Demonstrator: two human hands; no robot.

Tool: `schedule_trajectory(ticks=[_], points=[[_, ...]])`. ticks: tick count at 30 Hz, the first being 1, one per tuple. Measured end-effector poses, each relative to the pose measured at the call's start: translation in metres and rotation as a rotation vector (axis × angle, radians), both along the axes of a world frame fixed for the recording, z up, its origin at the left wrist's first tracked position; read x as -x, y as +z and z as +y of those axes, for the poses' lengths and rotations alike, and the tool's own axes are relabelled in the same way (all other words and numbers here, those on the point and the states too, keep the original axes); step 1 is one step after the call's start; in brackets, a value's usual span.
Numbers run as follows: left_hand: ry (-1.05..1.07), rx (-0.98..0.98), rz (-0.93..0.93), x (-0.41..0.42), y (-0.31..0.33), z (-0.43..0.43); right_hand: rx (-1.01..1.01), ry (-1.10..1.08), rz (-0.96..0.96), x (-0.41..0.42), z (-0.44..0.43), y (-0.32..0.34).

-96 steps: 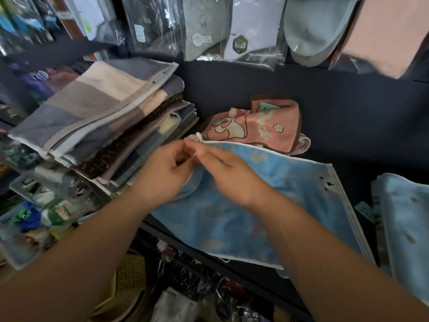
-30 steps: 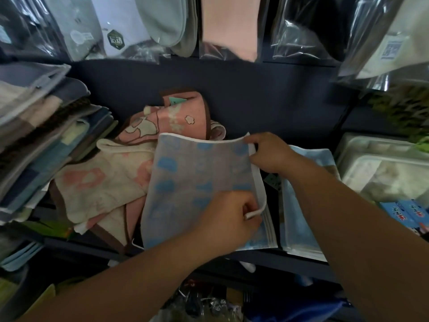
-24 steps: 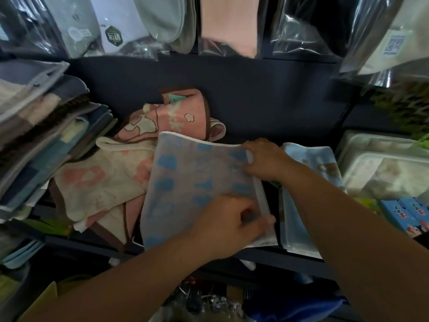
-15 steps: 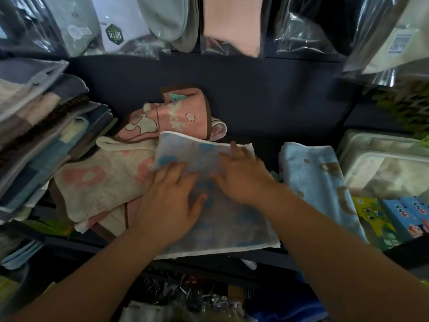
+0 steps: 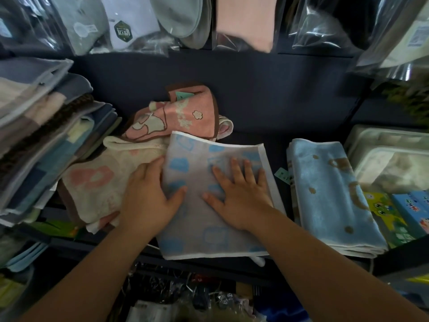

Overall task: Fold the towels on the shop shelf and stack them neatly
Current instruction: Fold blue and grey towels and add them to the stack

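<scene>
A folded pale towel with blue squares (image 5: 199, 238) lies on the dark shelf (image 5: 255, 108) in the middle. My right hand (image 5: 239, 194) presses flat on its top with spread fingers. My left hand (image 5: 151, 196) rests at its left edge, thumb on the towel, fingers reaching onto a cream towel with pink shapes (image 5: 97, 182). Behind them sits a crumpled pink cartoon towel (image 5: 176, 117). A folded light blue towel with brown marks (image 5: 329, 196) lies to the right.
A tall leaning stack of folded towels (image 5: 41, 135) fills the left side. Bagged goods (image 5: 125, 22) hang above. Clear plastic packages (image 5: 390, 159) and small colourful boxes (image 5: 408, 212) stand at the right. Clutter lies below the shelf edge (image 5: 209, 266).
The blue-square towel has been folded over and laid flat. Both hands let go of its edges and now press on it; my left hand slid to its left edge.
</scene>
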State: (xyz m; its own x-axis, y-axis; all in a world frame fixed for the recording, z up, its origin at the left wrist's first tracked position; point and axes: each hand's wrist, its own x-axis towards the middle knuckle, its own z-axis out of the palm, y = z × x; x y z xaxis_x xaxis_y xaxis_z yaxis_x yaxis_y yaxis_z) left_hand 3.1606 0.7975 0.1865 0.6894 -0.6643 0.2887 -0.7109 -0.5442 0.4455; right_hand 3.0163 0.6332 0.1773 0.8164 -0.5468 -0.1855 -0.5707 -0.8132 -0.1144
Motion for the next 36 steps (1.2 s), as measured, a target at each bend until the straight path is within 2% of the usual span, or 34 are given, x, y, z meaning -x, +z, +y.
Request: schedule_trajectory(ticks=[2,4,6,8,10,12,18,21,25,29,33,36], points=[[0.006,-0.104,0.056,-0.013,0.009,-0.004,0.001,-0.004,-0.001,0.005,0.002,0.000],[-0.019,-0.197,0.035,-0.012,0.017,-0.010,0.001,-0.016,-0.008,0.010,0.005,-0.001],[-0.039,-0.209,0.047,-0.007,0.019,-0.014,0.004,-0.029,-0.014,0.014,0.007,-0.001],[-0.026,-0.109,0.143,-0.003,0.018,-0.014,0.007,-0.036,-0.020,0.017,0.010,-0.001],[0.007,0.068,0.385,0.004,0.020,-0.015,-0.001,-0.046,-0.020,0.020,0.013,0.000],[0.048,0.159,0.580,0.013,0.021,-0.012,-0.009,-0.054,-0.007,0.022,0.017,0.001],[-0.035,0.176,0.885,0.027,0.022,0.009,0.005,-0.073,0.026,0.020,0.022,0.002],[-0.087,0.294,1.099,0.038,0.023,0.023,-0.014,-0.084,0.024,0.014,0.022,0.004],[-0.041,0.444,1.232,0.043,0.024,0.033,-0.045,-0.085,0.014,0.001,0.026,0.006],[0.037,0.557,1.212,0.025,0.042,0.040,-0.142,-0.088,-0.066,-0.018,0.035,0.006],[-0.005,0.440,1.030,0.012,0.051,0.048,-0.362,-0.161,-0.340,-0.036,0.039,0.014],[-0.076,0.366,0.985,0.015,0.053,0.045,-0.458,-0.170,-0.504,-0.031,0.031,0.017]])
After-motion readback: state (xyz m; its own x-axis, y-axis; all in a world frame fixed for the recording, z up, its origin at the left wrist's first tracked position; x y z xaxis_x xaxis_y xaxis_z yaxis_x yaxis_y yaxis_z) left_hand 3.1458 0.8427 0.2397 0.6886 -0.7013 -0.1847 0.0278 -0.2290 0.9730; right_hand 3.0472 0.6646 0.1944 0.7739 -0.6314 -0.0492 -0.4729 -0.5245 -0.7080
